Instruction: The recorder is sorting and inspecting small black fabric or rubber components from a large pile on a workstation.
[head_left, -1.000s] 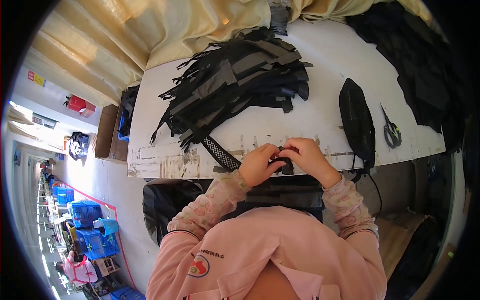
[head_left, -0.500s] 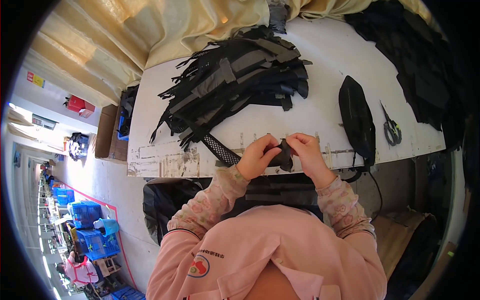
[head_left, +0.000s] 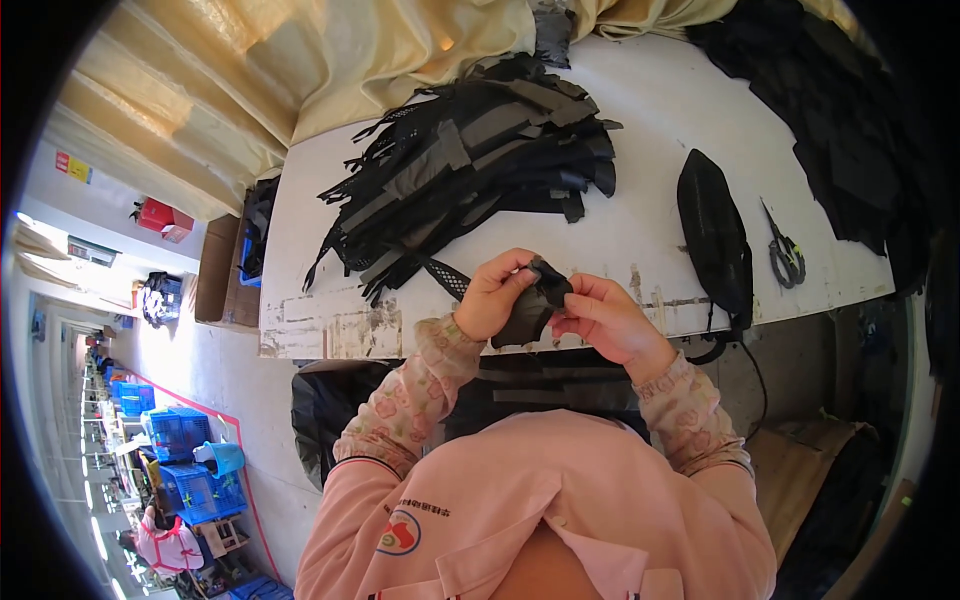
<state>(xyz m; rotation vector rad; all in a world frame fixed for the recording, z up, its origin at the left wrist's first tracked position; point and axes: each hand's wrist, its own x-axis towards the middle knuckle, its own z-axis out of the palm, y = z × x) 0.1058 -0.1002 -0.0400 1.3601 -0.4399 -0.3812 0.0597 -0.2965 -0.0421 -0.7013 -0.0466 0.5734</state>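
My left hand (head_left: 488, 300) is closed on a strip of black fabric (head_left: 528, 318), above the near edge of the white table. The strip's dark end is bunched up between my two hands. My right hand (head_left: 608, 318) pinches that end from the other side with thumb and forefinger. Beyond my left wrist, a mesh length (head_left: 446, 278) trails toward a heap of black strips (head_left: 470, 150), some netted and some solid. To the right of my hands lies a long black fabric piece (head_left: 712, 235) with tapered ends, and past it a pair of scissors (head_left: 785, 255).
Dark cloth (head_left: 830, 130) covers the table's right end. A yellowish curtain (head_left: 200, 90) hangs along the far side, and a cardboard box (head_left: 222, 265) stands at the left. Black material (head_left: 330, 400) lies below the table edge. Blue crates (head_left: 180, 435) and a person (head_left: 165, 540) are farther left.
The fabric end has been turned upward and more of it shows between my hands. My left hand has shifted slightly left, and my right hand has rotated with its fingers curled in.
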